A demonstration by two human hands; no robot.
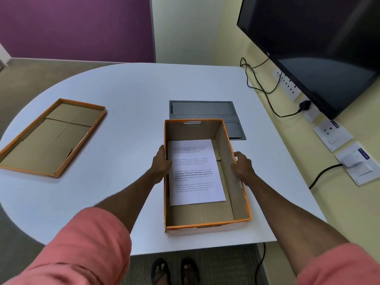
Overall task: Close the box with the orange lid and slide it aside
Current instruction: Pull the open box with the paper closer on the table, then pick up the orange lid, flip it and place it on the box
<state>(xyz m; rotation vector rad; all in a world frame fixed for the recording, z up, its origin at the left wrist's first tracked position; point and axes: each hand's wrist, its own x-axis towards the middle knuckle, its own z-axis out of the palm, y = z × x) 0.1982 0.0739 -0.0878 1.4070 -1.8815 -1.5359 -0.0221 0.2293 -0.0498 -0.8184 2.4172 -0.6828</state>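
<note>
A rounded white table [127, 95] fills most of the view, and on it nothing of the task is judged done so far. The box [205, 227] is seen open near the table's front edge, just in front of a grey hatch panel [202, 109] set into the tabletop. The orange lid [51, 136] is laid upside down well apart from it, toward the left edge, its brown inside facing up — so the box has not been closed, and no sliding aside can be credited yet.

A printed sheet of paper [195, 171] is seen flat on the box floor, toward the left wall.

The box is held at both long walls. The left hand [161, 165] is pressed against the outside of the left wall, fingers curled over the rim. The right hand [242, 165] is clasped on the right wall, thumb inside and fingers outside. Neither hand is on the lid.

What is left, by this reading: the lid is to be fetched, turned over, seated on the rim — and the closed box then pushed aside.
</note>
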